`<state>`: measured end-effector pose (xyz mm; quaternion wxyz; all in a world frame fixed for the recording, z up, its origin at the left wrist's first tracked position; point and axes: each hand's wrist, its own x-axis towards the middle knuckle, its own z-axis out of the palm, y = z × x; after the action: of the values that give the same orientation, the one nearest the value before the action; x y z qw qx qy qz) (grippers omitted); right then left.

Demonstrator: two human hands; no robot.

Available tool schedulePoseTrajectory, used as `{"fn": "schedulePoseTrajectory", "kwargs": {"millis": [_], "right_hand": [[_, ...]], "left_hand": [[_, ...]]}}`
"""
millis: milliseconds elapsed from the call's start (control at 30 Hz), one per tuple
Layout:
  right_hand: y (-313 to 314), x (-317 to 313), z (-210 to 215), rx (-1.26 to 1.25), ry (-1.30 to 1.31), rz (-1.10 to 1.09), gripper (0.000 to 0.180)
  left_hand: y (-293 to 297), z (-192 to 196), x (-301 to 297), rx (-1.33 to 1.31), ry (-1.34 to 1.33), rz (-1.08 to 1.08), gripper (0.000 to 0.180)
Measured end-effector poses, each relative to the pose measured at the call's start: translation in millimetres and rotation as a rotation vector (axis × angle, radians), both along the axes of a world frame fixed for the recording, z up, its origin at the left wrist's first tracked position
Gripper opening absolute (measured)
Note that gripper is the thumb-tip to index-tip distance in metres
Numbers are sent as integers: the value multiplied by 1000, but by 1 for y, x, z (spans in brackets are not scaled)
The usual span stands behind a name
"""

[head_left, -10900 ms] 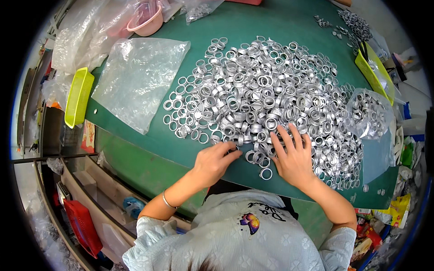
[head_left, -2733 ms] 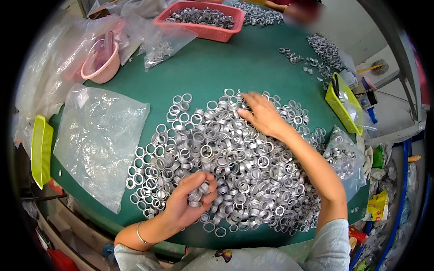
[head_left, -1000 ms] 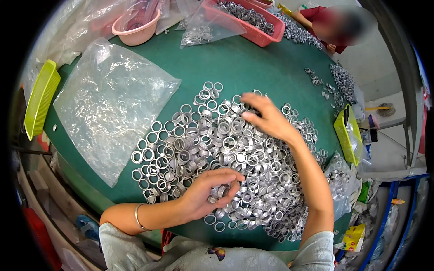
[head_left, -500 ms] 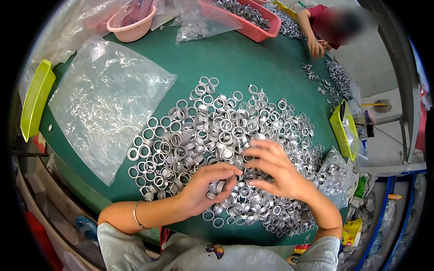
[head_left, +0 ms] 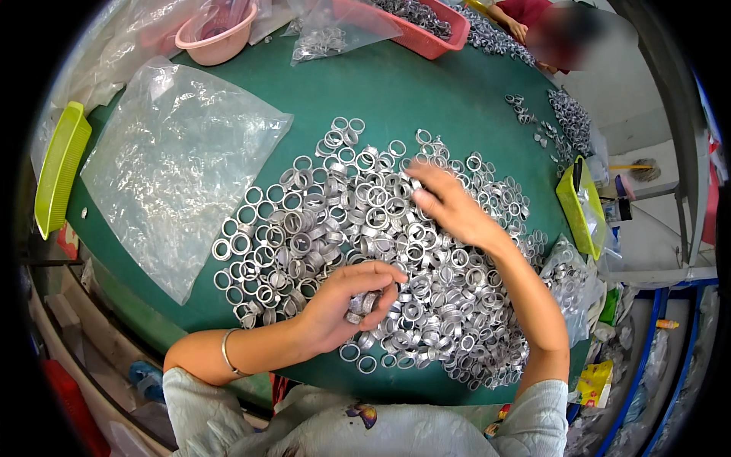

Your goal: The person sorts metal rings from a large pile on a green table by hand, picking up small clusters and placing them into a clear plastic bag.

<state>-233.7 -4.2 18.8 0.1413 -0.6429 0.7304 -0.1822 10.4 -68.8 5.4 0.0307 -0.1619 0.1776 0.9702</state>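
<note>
Silver rings (head_left: 396,259): big loose pile, mid green table (head_left: 426,107), right in front of us.
Our L hand (head_left: 346,305): curled shut on a few rings (head_left: 363,302), near edge of pile.
Our R hand (head_left: 449,207): fingers spread flat on pile top, holding nothing, well apart from L.
Clear bag (head_left: 171,171): flat, left of pile.
Yellow tray (head_left: 579,206): right of pile.
Pink bowl (head_left: 217,34): far left.

Silver-grey metal rings (head_left: 396,228) cover a dark green bench (head_left: 426,99); a clear plastic bag (head_left: 171,164) (glossy, colourless); lime-green trays (head_left: 61,167); a pink bowl (head_left: 217,34); a red basket (head_left: 415,34).
</note>
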Motion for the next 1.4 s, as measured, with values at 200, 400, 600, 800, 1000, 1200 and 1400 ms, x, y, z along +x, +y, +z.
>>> {"fn": "schedulePoseTrajectory", "kwargs": {"millis": [200,400,600,800,1000,1200,1400], "right_hand": [[48,44,36,110,-49,56,62],[71,67,66,161,22,153,55],[71,66,67,110,-401,232,33],[23,12,44,-124,-259,-251,20],[-3,7,-4,114,75,-19,51],[32,23,38,289,-173,-17,51],[56,33,64,220,-361,145,30]], "left_hand": [[2,4,3,-4,18,-31,20],[7,1,2,-55,66,-100,24],[8,3,3,-81,122,-133,21],[9,5,2,-93,160,-191,20],[9,6,1,-181,213,-323,23],[10,8,2,-231,240,-382,27],[12,10,3,-219,254,-392,27]]}}
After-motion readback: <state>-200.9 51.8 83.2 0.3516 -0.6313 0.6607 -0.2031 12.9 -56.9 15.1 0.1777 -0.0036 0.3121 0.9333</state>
